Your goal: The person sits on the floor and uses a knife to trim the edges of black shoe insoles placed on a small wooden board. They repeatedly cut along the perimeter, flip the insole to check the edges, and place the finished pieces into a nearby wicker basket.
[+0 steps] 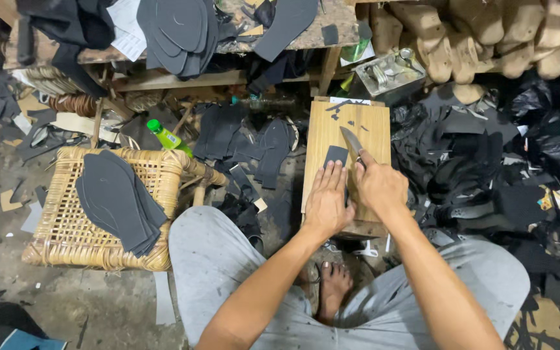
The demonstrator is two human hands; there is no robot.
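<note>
Now right hand (380, 188) gripping knife (351, 142), blade pointing up-left, left hand (327, 199) flat on dark piece (336, 154)

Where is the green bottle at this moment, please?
In the head view, the green bottle lies left of centre on the cluttered floor, just behind the wicker stool, left of the wooden board.
</note>
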